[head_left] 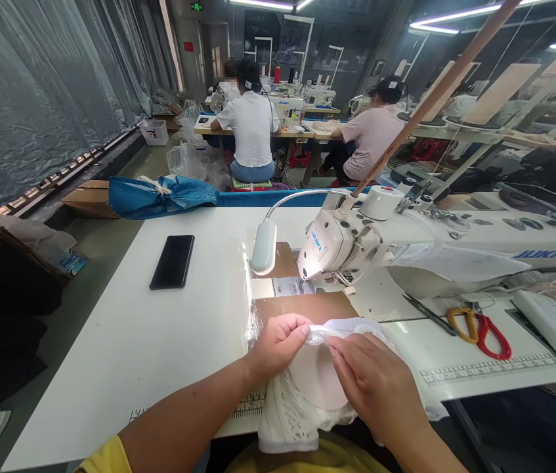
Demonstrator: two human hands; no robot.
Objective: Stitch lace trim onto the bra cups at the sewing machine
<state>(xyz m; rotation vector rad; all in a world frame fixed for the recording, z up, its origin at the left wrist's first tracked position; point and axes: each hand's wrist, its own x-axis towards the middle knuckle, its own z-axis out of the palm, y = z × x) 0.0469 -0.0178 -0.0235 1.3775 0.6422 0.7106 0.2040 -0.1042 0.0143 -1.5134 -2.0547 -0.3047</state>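
A white lace garment, apparently a bra with a smooth rounded cup, hangs over the table's front edge towards my lap. My left hand pinches its narrow edge between thumb and fingers. Close beside it, my right hand grips the same edge, with a short stretch of white lace trim showing between the fingertips. Both hands are just in front of the sewing machine head, apart from its needle area. Part of the cloth lies behind and under my right hand, so its full shape is hidden.
A black phone lies on the white table. Red-and-yellow-handled scissors and dark tweezers are at the right. A lamp hangs by the machine head. Two people sit at machines ahead.
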